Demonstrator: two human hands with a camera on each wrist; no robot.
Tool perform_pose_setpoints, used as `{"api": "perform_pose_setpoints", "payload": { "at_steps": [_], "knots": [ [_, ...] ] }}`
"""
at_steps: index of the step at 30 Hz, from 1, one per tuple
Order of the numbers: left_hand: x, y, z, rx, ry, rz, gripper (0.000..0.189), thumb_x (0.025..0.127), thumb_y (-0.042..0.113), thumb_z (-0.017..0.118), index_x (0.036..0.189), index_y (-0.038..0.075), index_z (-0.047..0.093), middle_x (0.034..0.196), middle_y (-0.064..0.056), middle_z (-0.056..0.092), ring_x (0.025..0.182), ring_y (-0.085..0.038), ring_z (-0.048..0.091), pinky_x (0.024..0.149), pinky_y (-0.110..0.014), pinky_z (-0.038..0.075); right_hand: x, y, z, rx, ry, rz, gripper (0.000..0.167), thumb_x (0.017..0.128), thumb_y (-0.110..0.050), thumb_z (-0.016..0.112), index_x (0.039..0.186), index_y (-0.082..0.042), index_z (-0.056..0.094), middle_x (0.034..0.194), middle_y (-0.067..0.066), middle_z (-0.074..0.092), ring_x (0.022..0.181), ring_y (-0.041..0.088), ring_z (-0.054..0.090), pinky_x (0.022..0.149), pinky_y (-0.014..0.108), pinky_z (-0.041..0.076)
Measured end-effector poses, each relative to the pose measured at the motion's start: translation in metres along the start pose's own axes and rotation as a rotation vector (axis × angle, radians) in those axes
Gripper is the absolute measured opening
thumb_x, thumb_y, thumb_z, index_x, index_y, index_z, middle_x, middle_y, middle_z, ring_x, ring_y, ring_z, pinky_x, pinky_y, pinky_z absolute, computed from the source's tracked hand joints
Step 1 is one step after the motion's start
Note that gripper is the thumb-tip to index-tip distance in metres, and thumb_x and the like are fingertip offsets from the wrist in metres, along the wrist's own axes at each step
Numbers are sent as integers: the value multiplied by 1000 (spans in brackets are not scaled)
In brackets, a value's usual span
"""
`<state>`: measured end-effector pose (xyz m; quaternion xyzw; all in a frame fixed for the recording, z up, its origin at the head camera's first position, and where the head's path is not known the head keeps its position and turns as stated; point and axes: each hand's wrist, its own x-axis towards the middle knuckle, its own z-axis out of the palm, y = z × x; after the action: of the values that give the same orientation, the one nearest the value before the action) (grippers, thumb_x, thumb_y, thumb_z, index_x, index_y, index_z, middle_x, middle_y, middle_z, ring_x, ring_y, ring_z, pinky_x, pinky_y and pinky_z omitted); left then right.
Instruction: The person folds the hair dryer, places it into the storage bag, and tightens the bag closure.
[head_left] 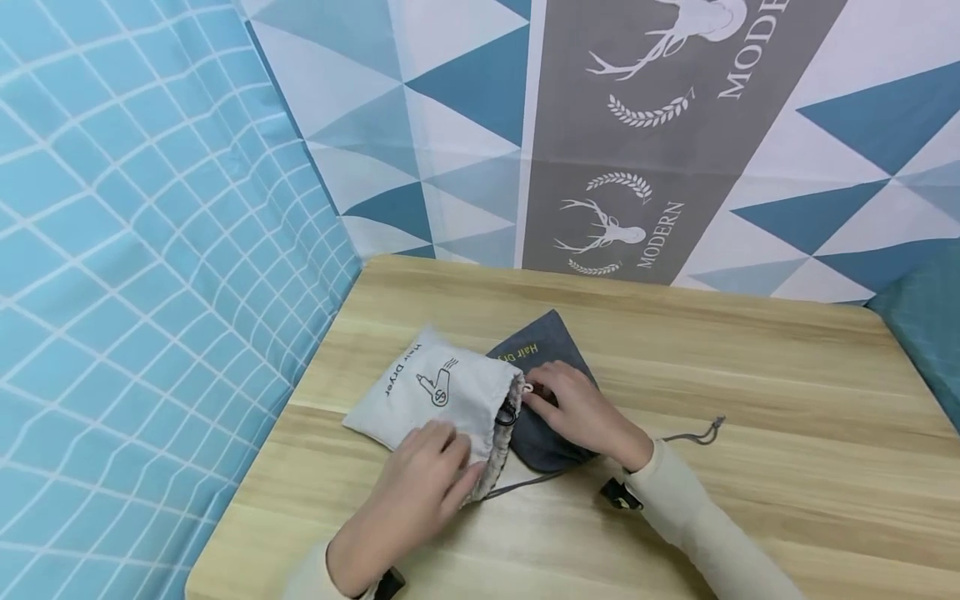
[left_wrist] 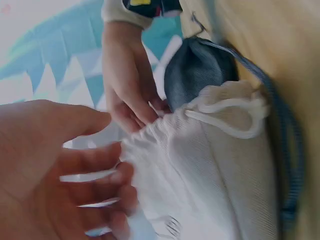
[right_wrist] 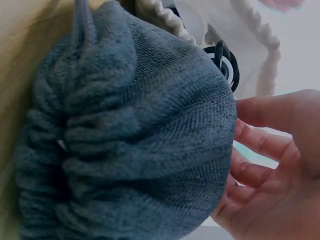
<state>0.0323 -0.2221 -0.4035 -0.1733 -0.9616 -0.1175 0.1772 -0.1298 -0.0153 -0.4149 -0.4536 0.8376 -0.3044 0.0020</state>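
A white drawstring bag printed with "Hair Dryer" and a dryer drawing lies on the table, its gathered mouth towards the right. A black ring shows in that mouth. My left hand is over the near side of the mouth, fingers loosely bent and holding nothing in the left wrist view. At the mouth's far corner, beside the white cord, are the fingers of my right hand; thumb and forefinger stand apart, and some fingertips are hidden. A dark grey drawstring bag lies partly under the white one.
The grey bag's cord trails right across the wooden table. A blue checked cloth hangs along the left side. Behind the table is a patterned cloth with triangles and deer heads.
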Motion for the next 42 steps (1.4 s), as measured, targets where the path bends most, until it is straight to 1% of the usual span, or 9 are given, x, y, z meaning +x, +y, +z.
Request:
{"api": "perform_pose_setpoints", "payload": {
  "at_steps": [4, 9, 13, 16, 22, 27, 30, 34, 42],
  "knots": [
    [-16, 0, 13, 46, -95, -143, 43, 89, 47, 70, 65, 17, 50, 57, 5, 46, 50, -15, 49, 49, -32, 39, 0, 0, -2, 39, 14, 16, 9, 98, -13, 61, 94, -18, 67, 77, -14, 55, 68, 7, 51, 62, 26, 43],
    [-22, 6, 32, 107, -179, -226, 43, 85, 45, 74, 66, 14, 51, 56, 1, 49, 48, -20, 51, 44, -34, 36, -2, -2, -6, 78, 21, 35, 20, 98, -12, 54, 82, -22, 55, 67, -10, 44, 58, 6, 41, 56, 25, 36],
    [-24, 8, 40, 128, -194, -215, 26, 79, 19, 74, 68, 11, 52, 56, -1, 51, 47, -23, 51, 40, -35, 35, -4, -3, -8, 101, 35, 41, 24, 97, -8, 49, 78, -22, 50, 65, -8, 40, 55, 7, 37, 55, 25, 34],
    [-27, 7, 38, 107, -236, -216, 19, 78, 11, 70, 71, 10, 53, 56, -3, 51, 46, -23, 51, 40, -37, 36, -5, -1, -11, 96, 57, 61, 23, 95, -6, 48, 78, -21, 51, 65, -8, 42, 55, 8, 38, 55, 25, 35],
    [-32, -2, 13, -12, -386, -248, 23, 92, 17, 66, 72, 13, 53, 59, 1, 50, 49, -20, 51, 43, -36, 39, -4, 7, -21, -8, 169, 103, 15, 94, -7, 48, 83, -17, 52, 68, -5, 46, 58, 11, 42, 56, 28, 37],
    [-39, -3, -4, -147, -469, -149, 29, 98, 20, 59, 70, 18, 53, 59, 8, 44, 51, -10, 43, 46, -32, 38, -4, 19, -26, -125, 198, 129, 11, 101, -12, 45, 94, -8, 53, 75, 0, 53, 61, 15, 48, 57, 34, 43],
    [-47, -5, -6, -204, -512, -121, 28, 99, 20, 58, 71, 19, 56, 60, 11, 44, 53, -7, 41, 49, -31, 39, -3, 28, -29, -164, 217, 152, 15, 104, -15, 41, 100, -5, 52, 75, 3, 54, 62, 20, 51, 58, 39, 45],
    [-56, -12, -7, -257, -573, -153, 30, 98, 21, 60, 69, 22, 55, 59, 14, 43, 52, -5, 38, 50, -28, 38, -2, 38, -37, -181, 254, 204, 18, 107, -17, 39, 104, -3, 50, 73, 6, 54, 61, 24, 52, 57, 43, 45],
    [-61, -18, -9, -326, -589, -147, 29, 95, 22, 64, 67, 25, 58, 58, 18, 42, 52, -2, 38, 51, -24, 37, -1, 53, -46, -167, 310, 224, 20, 107, -18, 41, 108, -1, 52, 71, 4, 53, 58, 21, 49, 58, 40, 42]
  ]
}}
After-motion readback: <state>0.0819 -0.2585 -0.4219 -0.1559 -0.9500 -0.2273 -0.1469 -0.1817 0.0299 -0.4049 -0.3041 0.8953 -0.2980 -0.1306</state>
